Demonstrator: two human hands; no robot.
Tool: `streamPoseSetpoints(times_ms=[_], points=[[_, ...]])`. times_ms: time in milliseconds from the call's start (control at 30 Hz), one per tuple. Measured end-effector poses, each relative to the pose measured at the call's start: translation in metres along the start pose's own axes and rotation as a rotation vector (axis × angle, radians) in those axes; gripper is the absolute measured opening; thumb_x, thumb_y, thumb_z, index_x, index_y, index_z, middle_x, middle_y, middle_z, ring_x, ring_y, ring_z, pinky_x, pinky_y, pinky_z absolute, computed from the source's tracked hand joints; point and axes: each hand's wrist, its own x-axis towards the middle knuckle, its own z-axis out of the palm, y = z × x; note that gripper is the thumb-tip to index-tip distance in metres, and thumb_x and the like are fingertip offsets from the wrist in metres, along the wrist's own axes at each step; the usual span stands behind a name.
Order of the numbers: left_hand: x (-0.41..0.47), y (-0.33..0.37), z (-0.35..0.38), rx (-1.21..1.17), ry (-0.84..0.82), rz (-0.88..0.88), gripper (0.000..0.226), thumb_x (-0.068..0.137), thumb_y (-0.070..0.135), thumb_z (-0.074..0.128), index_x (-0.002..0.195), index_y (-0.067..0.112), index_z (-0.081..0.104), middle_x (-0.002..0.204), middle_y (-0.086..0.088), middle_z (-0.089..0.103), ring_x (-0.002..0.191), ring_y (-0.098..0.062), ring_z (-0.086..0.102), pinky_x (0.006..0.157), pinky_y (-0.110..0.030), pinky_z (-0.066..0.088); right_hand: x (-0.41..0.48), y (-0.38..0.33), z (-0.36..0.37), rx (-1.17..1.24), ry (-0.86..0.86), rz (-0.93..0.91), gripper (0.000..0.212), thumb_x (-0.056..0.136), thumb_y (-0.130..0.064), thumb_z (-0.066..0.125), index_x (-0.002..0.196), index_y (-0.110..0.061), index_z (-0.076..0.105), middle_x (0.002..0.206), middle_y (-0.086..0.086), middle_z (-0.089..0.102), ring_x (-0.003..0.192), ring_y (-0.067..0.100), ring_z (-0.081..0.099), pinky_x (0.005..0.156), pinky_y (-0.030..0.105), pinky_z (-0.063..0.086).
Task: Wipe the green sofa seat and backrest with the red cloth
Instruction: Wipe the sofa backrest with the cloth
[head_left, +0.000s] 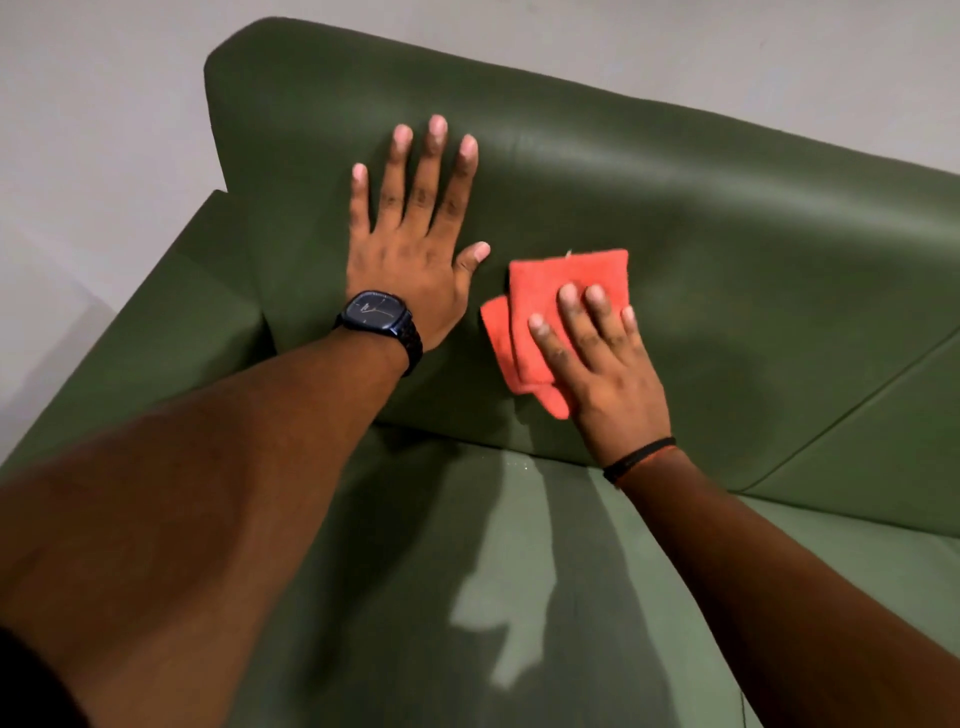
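Observation:
The green sofa backrest (649, 171) slopes across the upper view, and the seat (467, 597) lies below it. My left hand (415, 244), with a dark watch on the wrist, rests flat on the backrest, fingers spread and nothing in it. Just to its right, my right hand (602, 358) presses the folded red cloth (540, 312) flat against the lower backrest. The fingers cover the cloth's lower right part. A thin black band circles the right wrist.
The sofa's left armrest (171, 332) runs down the left side. A pale wall (93, 104) stands behind and beside the sofa. A seam (857, 405) splits the backrest at the right. Arm shadows fall on the seat.

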Motion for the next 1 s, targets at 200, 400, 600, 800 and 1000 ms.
streamPoseSetpoints(times_ms=[200, 400, 600, 800, 1000], points=[[-0.002, 0.002, 0.001, -0.013, 0.006, -0.023, 0.074, 0.092, 0.047, 0.040, 0.149, 0.021, 0.001, 0.159, -0.008, 0.009, 0.145, -0.032, 0.004, 0.114, -0.054, 0.003, 0.002, 0.000, 0.000, 0.089, 0.093, 0.150, 0.050, 0.089, -0.008, 0.057, 0.136, -0.016, 0.041, 0.146, 0.023, 0.034, 0.138, 0.034, 0.018, 0.110, 0.053, 0.019], [-0.001, 0.004, -0.001, -0.029, 0.006, -0.027, 0.074, 0.091, 0.046, 0.042, 0.149, 0.021, 0.003, 0.159, -0.008, 0.008, 0.145, -0.032, 0.004, 0.114, -0.053, 0.002, -0.006, -0.005, 0.007, 0.066, -0.037, 0.010, 0.049, 0.083, -0.018, 0.052, 0.132, -0.014, 0.047, 0.142, 0.021, 0.042, 0.134, 0.036, 0.022, 0.106, 0.057, 0.021], [-0.002, 0.003, -0.001, -0.023, 0.000, -0.023, 0.074, 0.091, 0.046, 0.041, 0.149, 0.021, 0.002, 0.159, -0.008, 0.008, 0.145, -0.032, 0.003, 0.114, -0.054, 0.002, 0.011, -0.009, 0.003, 0.145, 0.118, 0.205, 0.049, 0.088, -0.011, 0.057, 0.135, -0.014, 0.042, 0.145, 0.025, 0.034, 0.137, 0.033, 0.015, 0.108, 0.058, 0.023], [-0.001, 0.001, -0.001, -0.025, 0.004, -0.014, 0.074, 0.092, 0.047, 0.041, 0.149, 0.022, 0.001, 0.159, -0.008, 0.007, 0.145, -0.032, 0.003, 0.114, -0.053, 0.001, -0.020, 0.001, 0.004, -0.037, -0.117, -0.069, 0.059, 0.077, -0.012, 0.071, 0.131, -0.015, 0.049, 0.140, 0.017, 0.046, 0.130, 0.040, 0.035, 0.103, 0.059, 0.028], [-0.001, 0.001, 0.001, -0.019, 0.007, -0.012, 0.074, 0.092, 0.047, 0.039, 0.149, 0.022, 0.000, 0.159, -0.008, 0.007, 0.145, -0.032, 0.003, 0.113, -0.053, 0.001, -0.017, -0.008, 0.007, 0.022, -0.001, 0.153, 0.046, 0.086, -0.012, 0.051, 0.132, -0.014, 0.046, 0.142, 0.023, 0.040, 0.133, 0.039, 0.020, 0.105, 0.058, 0.021]])
